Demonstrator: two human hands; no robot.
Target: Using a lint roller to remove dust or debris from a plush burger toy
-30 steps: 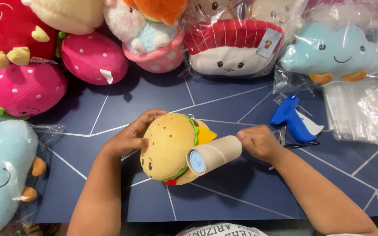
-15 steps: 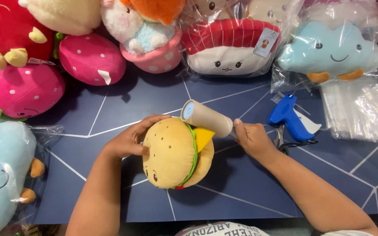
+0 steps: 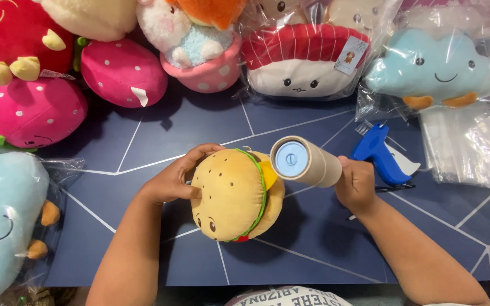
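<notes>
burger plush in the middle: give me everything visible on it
The burger plush is soft tan fabric: a rounded bun with small dark seed dots, two black eyes and a small mouth low on its face. A green lettuce edge, a yellow cheese corner and a bit of red show along its side. It stands tilted on edge on the dark blue mat. The left hand grips its top; the lint roller, held by the right hand, touches its upper right.
</notes>
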